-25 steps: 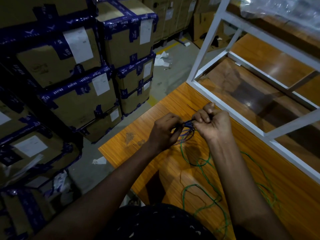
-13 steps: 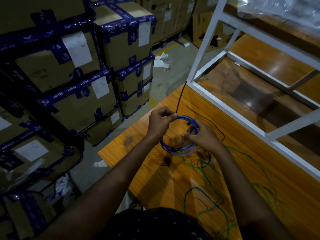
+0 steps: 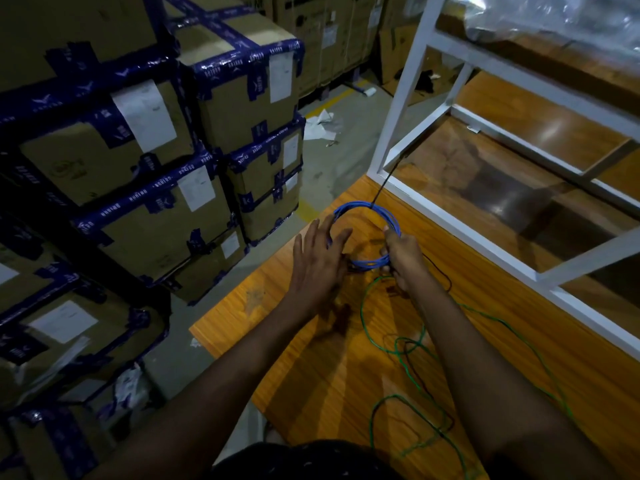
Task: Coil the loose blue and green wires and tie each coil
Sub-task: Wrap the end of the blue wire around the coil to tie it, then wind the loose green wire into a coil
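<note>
Taped cardboard boxes stacked left of left hand; white metal frame beyond right hand; wooden table under both.

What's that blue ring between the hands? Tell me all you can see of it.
A blue wire coil: several thin glossy turns gathered into one round hoop, open in the middle. The right hand pinches its right side; straight fingers of the left hand lie against its left side. A thin dark strand runs up from its top edge. It is over the far corner of the orange wooden table.
</note>
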Demonstrator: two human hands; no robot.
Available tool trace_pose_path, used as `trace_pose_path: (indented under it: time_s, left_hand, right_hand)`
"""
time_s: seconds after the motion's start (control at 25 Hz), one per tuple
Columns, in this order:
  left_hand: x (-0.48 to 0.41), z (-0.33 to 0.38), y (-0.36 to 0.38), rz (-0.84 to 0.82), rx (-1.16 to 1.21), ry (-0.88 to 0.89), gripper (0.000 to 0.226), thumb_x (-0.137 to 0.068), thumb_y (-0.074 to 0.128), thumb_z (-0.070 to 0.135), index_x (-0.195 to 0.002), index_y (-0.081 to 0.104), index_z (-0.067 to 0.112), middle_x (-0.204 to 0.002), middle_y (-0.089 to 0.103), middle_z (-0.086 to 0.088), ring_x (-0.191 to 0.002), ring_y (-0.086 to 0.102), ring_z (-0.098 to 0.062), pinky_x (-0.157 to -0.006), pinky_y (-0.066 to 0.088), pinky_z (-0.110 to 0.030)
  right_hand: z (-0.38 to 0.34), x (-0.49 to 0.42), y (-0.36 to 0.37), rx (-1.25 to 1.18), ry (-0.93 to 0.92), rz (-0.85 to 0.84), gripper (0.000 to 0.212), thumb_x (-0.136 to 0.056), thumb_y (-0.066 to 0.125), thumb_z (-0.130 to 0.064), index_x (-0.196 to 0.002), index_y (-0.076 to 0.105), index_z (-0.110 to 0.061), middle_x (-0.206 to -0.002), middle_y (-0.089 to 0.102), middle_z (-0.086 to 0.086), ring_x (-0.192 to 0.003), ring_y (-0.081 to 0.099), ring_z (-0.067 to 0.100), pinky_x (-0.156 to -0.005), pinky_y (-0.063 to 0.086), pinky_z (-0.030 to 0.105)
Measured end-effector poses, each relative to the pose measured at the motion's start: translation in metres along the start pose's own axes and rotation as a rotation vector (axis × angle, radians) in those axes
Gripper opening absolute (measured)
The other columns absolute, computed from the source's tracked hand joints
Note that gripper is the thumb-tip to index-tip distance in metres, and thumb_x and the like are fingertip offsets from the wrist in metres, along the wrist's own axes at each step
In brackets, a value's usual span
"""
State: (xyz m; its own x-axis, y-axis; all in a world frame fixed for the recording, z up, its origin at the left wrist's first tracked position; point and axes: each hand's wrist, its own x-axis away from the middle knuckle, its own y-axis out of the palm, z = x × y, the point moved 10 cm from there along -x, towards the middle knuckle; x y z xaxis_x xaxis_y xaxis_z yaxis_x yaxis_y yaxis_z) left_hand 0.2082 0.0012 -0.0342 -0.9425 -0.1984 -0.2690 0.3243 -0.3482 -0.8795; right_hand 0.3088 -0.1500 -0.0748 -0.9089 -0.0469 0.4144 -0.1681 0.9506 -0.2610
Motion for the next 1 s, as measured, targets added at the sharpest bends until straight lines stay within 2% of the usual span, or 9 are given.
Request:
trace_pose_path:
  time_s: [0.12,0.2,0.28,0.36,0.48,0.6,0.72,0.88,1.0]
  left_hand:
    - [-0.002,0.004,0.035,-0.153,-0.127,0.144,0.055,-0.099,0.031,0.042,-0.151,0.027,0.025,-0.161,0.02,-0.008,-0.148,0.017,-0.035,-0.113,0.013,-0.063]
    - [0.001,-0.001,0.073,-0.385,-0.239,0.185,0.065,-0.099,0.016,0.051,-0.156,0.007,0.023,-0.164,0.002,-0.005,-0.15,0.0,-0.033,-0.112,-0.004,-0.064]
    - [-0.001,-0.005,0.095,-0.527,-0.344,0.189,0.068,-0.098,0.013,0.055,-0.155,-0.002,0.021,-0.163,-0.008,-0.004,-0.149,-0.008,-0.032,-0.111,-0.011,-0.066]
    - [-0.01,-0.003,0.1,-0.559,-0.386,0.192,0.068,-0.099,0.015,0.055,-0.156,0.0,0.02,-0.163,-0.007,-0.005,-0.15,-0.007,-0.031,-0.112,-0.009,-0.066]
    - [-0.019,-0.002,0.094,-0.569,-0.405,0.246,0.068,-0.099,0.016,0.054,-0.156,-0.001,0.019,-0.163,-0.006,-0.005,-0.15,-0.008,-0.029,-0.113,-0.006,-0.066]
    - [-0.021,-0.007,0.088,-0.527,-0.363,0.269,0.068,-0.099,0.017,0.055,-0.156,-0.003,0.022,-0.163,-0.012,-0.003,-0.15,-0.009,-0.029,-0.113,-0.006,-0.066]
    - [-0.007,0.008,0.078,-0.506,-0.289,0.287,0.068,-0.099,0.023,0.053,-0.155,-0.004,0.025,-0.162,-0.016,-0.002,-0.15,-0.007,-0.029,-0.114,-0.004,-0.065]
    - [0.039,0.035,0.067,-0.507,-0.204,0.277,0.069,-0.092,0.039,0.05,-0.153,0.014,0.033,-0.163,0.004,-0.004,-0.147,0.013,-0.03,-0.113,0.011,-0.062]
    - [0.069,0.06,0.057,-0.433,-0.213,0.262,0.055,-0.085,0.036,0.047,-0.135,0.05,0.031,-0.14,0.049,-0.005,-0.121,0.05,-0.031,-0.096,0.034,-0.05]
  right_hand:
    - [0.011,-0.021,-0.001,-0.07,0.073,0.043,0.032,-0.096,0.054,-0.035,-0.079,0.049,-0.008,-0.057,0.047,0.008,-0.033,0.047,0.015,-0.033,0.038,0.02]
    - [0.021,-0.029,-0.001,-0.017,0.115,0.007,0.028,-0.093,0.06,-0.03,-0.09,0.052,-0.003,-0.059,0.05,0.012,-0.041,0.053,0.019,-0.04,0.051,0.029]
    - [0.031,-0.031,-0.005,0.039,0.16,-0.018,0.028,-0.089,0.066,-0.021,-0.098,0.052,0.002,-0.066,0.057,0.018,-0.048,0.058,0.022,-0.044,0.057,0.036]
    - [0.026,-0.029,-0.016,0.106,0.132,0.032,0.03,-0.085,0.071,-0.016,-0.1,0.05,-0.001,-0.076,0.063,0.02,-0.051,0.061,0.025,-0.048,0.059,0.04]
    - [0.008,-0.018,-0.043,0.162,0.023,0.151,0.032,-0.085,0.071,-0.021,-0.107,0.048,-0.015,-0.073,0.062,0.008,-0.053,0.062,0.025,-0.051,0.059,0.041]
    - [0.003,-0.002,-0.065,0.23,-0.077,0.158,0.012,-0.089,0.062,-0.026,-0.099,0.059,-0.02,-0.069,0.062,0.004,-0.046,0.06,0.021,-0.034,0.044,0.023]
    - [0.018,0.024,-0.093,0.203,-0.122,0.143,0.013,-0.093,0.053,-0.016,-0.095,0.066,-0.014,-0.068,0.06,0.008,-0.045,0.055,0.02,-0.031,0.035,0.017]
    - [0.049,0.054,-0.119,0.161,-0.124,0.116,0.021,-0.092,0.051,-0.004,-0.085,0.068,-0.016,-0.064,0.06,0.01,-0.045,0.053,0.021,-0.037,0.039,0.021]
    - [0.066,0.073,-0.137,0.248,-0.14,0.151,0.023,-0.088,0.054,-0.004,-0.086,0.07,-0.02,-0.057,0.059,0.002,-0.043,0.052,0.018,-0.045,0.039,0.026]
